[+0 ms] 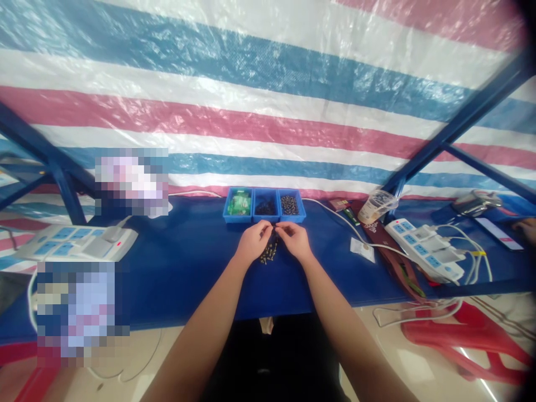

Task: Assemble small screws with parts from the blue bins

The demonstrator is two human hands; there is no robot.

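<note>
My left hand and my right hand meet over the blue table, fingertips pinched close together. A small dark piece shows between them, too small to name. Just below the fingers lies a pile of small dark and brass-coloured parts, perhaps screws. Directly beyond my hands stand three joined blue bins. The left bin has green-and-clear packets in it. Small black pieces fill part of the middle bin. In the right bin are many small dark metallic parts.
Power strips lie at left and right, with white cables. A plastic cup, a brown strap-like item and a small white packet sit right of my hands. Farther right are a phone and another person's hand.
</note>
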